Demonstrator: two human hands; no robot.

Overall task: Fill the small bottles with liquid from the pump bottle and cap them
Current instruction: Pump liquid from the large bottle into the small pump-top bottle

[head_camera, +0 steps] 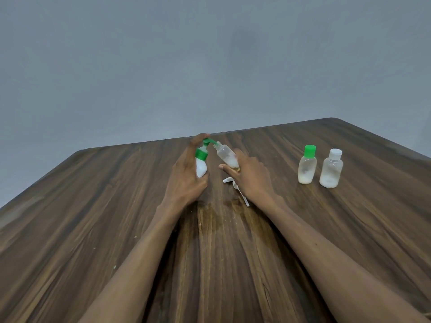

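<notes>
Green nozzle (209, 141) is meeting the tilted bottle (227, 156); left hand (186, 176) is gripping the pump (201, 164), right hand (248, 174) holding the bottle. Next, probably pressing, then capping.

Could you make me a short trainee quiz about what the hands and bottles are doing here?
1. True or false: the pump bottle lies flat on the table, untouched.
2. Which of the hands holds the tilted, uncapped small bottle? A) left hand B) right hand C) neither
3. Fill in: the two capped small bottles standing at the right have one green cap and one ____ cap.

Key
1. False: the left hand grips it, with the green spout at the small bottle's mouth.
2. B: the right hand holds it.
3. White: the white cap tops the bottle farther right.
</notes>
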